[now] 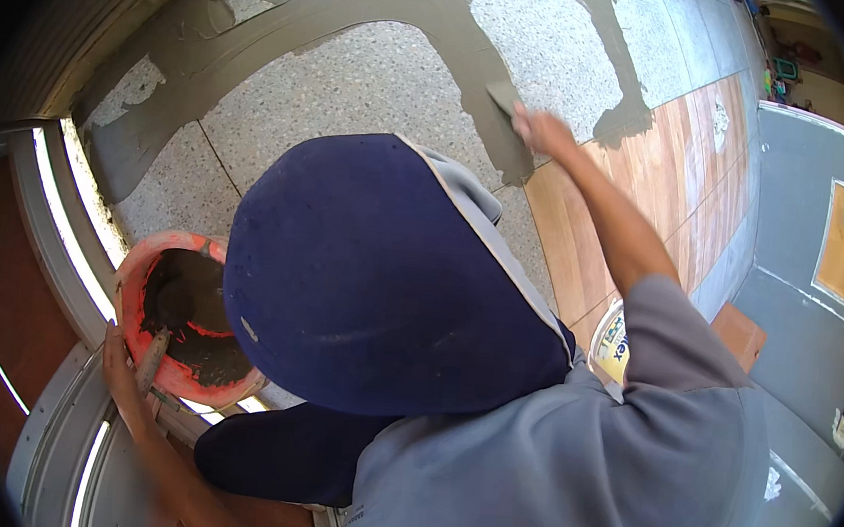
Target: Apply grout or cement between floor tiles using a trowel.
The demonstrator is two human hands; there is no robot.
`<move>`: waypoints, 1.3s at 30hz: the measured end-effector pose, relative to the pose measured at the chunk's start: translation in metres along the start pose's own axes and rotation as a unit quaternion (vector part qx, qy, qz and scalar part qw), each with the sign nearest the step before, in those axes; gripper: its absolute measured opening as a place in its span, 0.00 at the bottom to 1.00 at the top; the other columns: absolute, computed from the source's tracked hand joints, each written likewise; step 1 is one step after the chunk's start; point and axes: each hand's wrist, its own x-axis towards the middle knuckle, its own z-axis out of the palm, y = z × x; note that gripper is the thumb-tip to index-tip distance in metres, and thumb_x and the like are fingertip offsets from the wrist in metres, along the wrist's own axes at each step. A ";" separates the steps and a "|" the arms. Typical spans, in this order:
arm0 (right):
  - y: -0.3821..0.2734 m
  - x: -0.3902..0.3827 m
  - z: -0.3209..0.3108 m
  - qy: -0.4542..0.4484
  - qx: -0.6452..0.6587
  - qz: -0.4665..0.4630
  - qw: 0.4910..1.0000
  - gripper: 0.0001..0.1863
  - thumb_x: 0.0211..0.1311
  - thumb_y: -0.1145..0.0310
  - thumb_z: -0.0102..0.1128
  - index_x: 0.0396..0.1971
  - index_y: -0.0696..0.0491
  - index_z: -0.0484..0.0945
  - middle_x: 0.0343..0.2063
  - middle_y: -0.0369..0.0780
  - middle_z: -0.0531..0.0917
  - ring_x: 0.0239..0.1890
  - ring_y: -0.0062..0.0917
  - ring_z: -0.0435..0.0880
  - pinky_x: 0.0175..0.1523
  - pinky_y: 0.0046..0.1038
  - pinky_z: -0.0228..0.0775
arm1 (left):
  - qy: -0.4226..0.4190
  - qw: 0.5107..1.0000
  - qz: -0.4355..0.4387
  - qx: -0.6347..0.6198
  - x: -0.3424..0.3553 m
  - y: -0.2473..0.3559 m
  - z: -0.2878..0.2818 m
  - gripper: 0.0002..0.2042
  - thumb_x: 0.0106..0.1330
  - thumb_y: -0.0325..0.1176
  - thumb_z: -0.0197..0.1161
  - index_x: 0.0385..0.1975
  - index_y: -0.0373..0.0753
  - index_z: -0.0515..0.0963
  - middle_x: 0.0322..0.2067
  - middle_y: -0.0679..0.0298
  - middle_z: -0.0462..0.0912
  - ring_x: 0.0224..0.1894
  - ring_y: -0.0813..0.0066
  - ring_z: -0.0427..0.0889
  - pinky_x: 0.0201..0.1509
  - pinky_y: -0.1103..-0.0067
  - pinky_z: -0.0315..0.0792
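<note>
My right hand (544, 132) grips a small trowel (503, 97), slightly blurred, with its blade on a band of wet grey mortar (460, 56). The mortar borders speckled grey floor tiles (367, 88). At lower left, my left hand (118, 361) lies against the rim of an orange-red bucket (129, 283). Its fingers are partly hidden, but it seems to hold the rim. Grey mix (188, 293) coats the inside of the bucket. A tool handle (153, 358) leans over the rim beside my left hand; its other end is hidden in the mix.
My navy-clad knee (380, 280) covers the middle of the view. Wood-look tiles (641, 172) lie to the right. A white tub (612, 345) and a brownish block (740, 337) stand near my right arm. A metal door track (64, 222) runs along the left.
</note>
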 end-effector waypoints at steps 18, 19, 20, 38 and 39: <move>-0.373 0.220 -0.149 0.055 -0.248 -0.577 0.776 0.11 0.68 0.57 0.54 0.44 0.45 0.79 0.25 0.42 0.83 0.34 0.39 0.85 0.39 0.41 0.75 | 0.063 0.997 0.039 0.037 0.009 -0.007 0.005 0.27 0.73 0.44 0.56 0.64 0.30 0.68 0.62 0.53 0.73 0.63 0.68 0.72 0.66 0.76 0.64; -0.382 0.226 -0.150 0.014 -0.319 -0.572 0.756 0.11 0.67 0.59 0.55 0.45 0.45 0.78 0.25 0.41 0.82 0.35 0.38 0.85 0.39 0.40 0.75 | 0.066 0.997 0.026 0.034 0.006 -0.008 0.004 0.27 0.73 0.44 0.56 0.64 0.29 0.68 0.62 0.53 0.72 0.63 0.68 0.72 0.67 0.75 0.64; -0.383 0.229 -0.151 -0.028 -0.389 -0.560 0.730 0.12 0.66 0.62 0.55 0.47 0.44 0.77 0.24 0.40 0.82 0.37 0.37 0.85 0.39 0.39 0.75 | 0.068 0.997 0.013 0.031 0.004 -0.008 0.004 0.27 0.73 0.44 0.55 0.64 0.29 0.68 0.62 0.53 0.72 0.63 0.68 0.71 0.67 0.75 0.64; -0.001 0.023 -0.013 0.024 0.026 -0.077 0.996 0.22 0.66 0.57 0.55 0.60 0.43 0.75 0.31 0.51 0.84 0.33 0.49 0.83 0.38 0.46 0.73 | -0.082 0.979 0.083 0.168 -0.010 0.007 0.003 0.26 0.72 0.43 0.56 0.64 0.33 0.69 0.58 0.57 0.74 0.57 0.67 0.76 0.59 0.74 0.70; 0.001 -0.010 0.002 -0.001 0.036 -0.019 0.999 0.23 0.66 0.57 0.56 0.60 0.44 0.75 0.32 0.53 0.83 0.34 0.49 0.83 0.39 0.45 0.74 | -0.081 0.981 0.067 0.160 -0.009 0.007 0.006 0.26 0.72 0.44 0.55 0.64 0.34 0.69 0.58 0.57 0.74 0.57 0.66 0.75 0.60 0.74 0.70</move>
